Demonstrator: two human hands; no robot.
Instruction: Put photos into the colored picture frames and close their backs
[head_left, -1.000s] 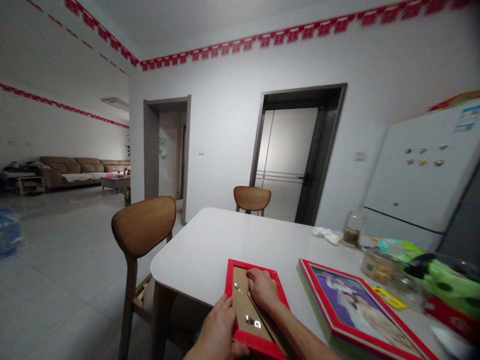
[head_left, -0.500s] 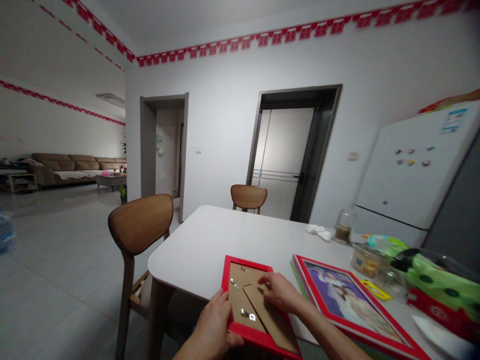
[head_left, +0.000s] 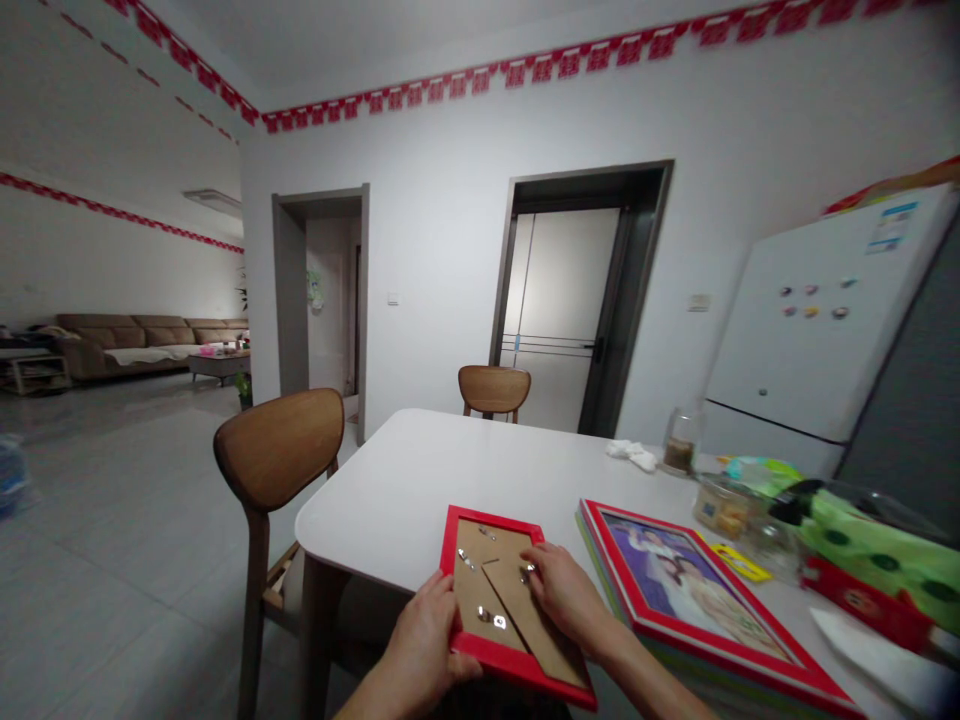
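"Where is the red frame [head_left: 499, 520]?"

"At the near edge of the white table [head_left: 390, 490], its brown backing board [head_left: 472, 585] facing up. I can't tell whether the table bears any of its weight."

"And the left hand [head_left: 420, 635]?"

"Its grip is closed on the frame's near left corner, fingers along the left side and thumb on the near rim."

"What about the right hand [head_left: 564, 598]?"

"Its bent fingers are touching the board's right side, at a small shiny metal piece [head_left: 527, 572] (half covered by the fingers, mind you). Whether that grip pinches the piece or only presses on it, I can't tell."

"Anything else on the board?"

"Three silvery clips [head_left: 491, 618]: one near the far end, one by the left side, one towards the near end. A slanting slit runs between the last one and the right hand."

"And beside it?"

"To the right, a framed photo [head_left: 686, 580] lies picture up on top of a stack. Beyond that are a yellow card [head_left: 741, 562], a clear tub [head_left: 724, 505] and a glass jar [head_left: 679, 452], with white tissue [head_left: 631, 455] just beside the jar."
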